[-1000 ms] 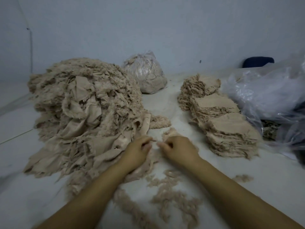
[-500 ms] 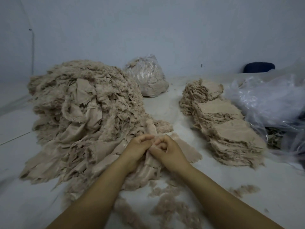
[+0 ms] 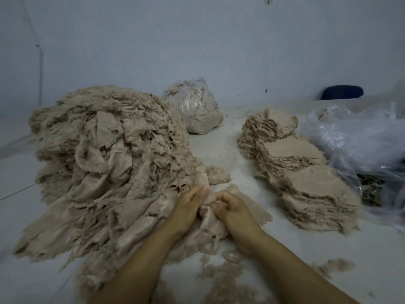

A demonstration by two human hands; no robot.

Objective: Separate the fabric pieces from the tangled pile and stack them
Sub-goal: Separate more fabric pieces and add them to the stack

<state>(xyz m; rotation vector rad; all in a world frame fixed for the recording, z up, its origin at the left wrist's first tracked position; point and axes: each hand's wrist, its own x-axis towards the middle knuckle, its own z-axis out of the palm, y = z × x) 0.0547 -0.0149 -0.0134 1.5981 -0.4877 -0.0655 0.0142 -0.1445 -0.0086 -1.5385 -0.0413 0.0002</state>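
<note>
A beige fabric piece point(image 3: 247, 207) lies at the near edge of the tangled pile point(image 3: 105, 163), on the pale surface point(image 3: 230, 150). Its upper edge is bunched between the two hands, so its outline there is hidden; its right side spreads flat, with a frayed border. The left hand point(image 3: 186, 207) and the right hand point(image 3: 232, 207) meet over it, fingers curled in, each grip pinching the cloth. Exactly where the fingertips meet is hard to make out. The pile is a high mound of crumpled, ragged beige cloth to the left. Well apart on the right runs a row of stacked pieces point(image 3: 306, 174), flat-topped with fuzzy sides. Loose fluff point(image 3: 223, 281) lies between the forearms. Behind stands a filled clear bag point(image 3: 195, 108); crumpled plastic sheeting point(image 3: 359, 137) is cut off at the right edge.
</note>
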